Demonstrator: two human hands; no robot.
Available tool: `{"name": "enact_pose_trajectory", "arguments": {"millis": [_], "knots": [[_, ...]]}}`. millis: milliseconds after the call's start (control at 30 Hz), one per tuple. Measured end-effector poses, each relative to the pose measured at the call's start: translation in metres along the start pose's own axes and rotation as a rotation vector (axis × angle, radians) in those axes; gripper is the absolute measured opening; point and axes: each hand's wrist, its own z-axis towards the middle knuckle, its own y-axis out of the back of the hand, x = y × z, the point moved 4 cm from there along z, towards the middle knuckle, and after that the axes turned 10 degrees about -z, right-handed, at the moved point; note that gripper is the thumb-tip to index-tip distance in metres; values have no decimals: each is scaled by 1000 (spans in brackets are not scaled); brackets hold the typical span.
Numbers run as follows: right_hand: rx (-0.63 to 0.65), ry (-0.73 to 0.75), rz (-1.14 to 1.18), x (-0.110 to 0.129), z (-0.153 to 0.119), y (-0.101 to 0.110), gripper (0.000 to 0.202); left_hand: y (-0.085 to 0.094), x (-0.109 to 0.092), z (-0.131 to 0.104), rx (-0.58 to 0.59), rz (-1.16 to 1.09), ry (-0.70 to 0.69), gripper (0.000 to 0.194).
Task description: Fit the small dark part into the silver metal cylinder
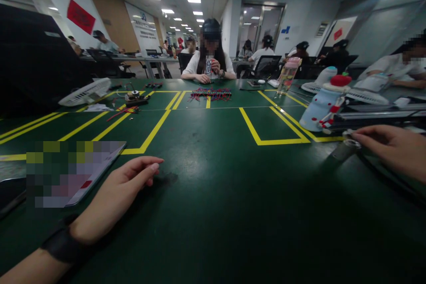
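My left hand (131, 184) lies on the green table, with a black band on its wrist. Its index finger and thumb stretch forward, the other fingers curl slightly, and nothing shows between them. Beside it on the left is a flat booklet-like item (96, 177), partly pixelated. At the right edge, my right hand (389, 146) pinches a small silvery piece (348, 133), too small to name. That piece is just above a short grey cylinder (344, 150) with a metallic top, standing on the table. I cannot tell whether the two touch.
Yellow tape lines mark the table (213, 213). A blue bottle (319, 106) with a red top stands near my right hand. Further back are a pink-lidded bottle (289, 75), a bundle of coloured wires (211, 94) and a white fan (84, 92). Across sits a person (193, 69).
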Motion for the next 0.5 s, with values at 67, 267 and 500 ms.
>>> {"name": "enact_pose_trajectory", "arguments": {"millis": [67, 267, 500], "knots": [[91, -30, 35, -13, 2, -10, 38, 0, -1, -1, -5, 1, 3, 42], [56, -50, 39, -11, 0, -12, 38, 3, 0, -3, -8, 9, 20, 42], [125, -74, 193, -12, -2, -14, 39, 2, -4, -4, -29, 44, 15, 42]]}}
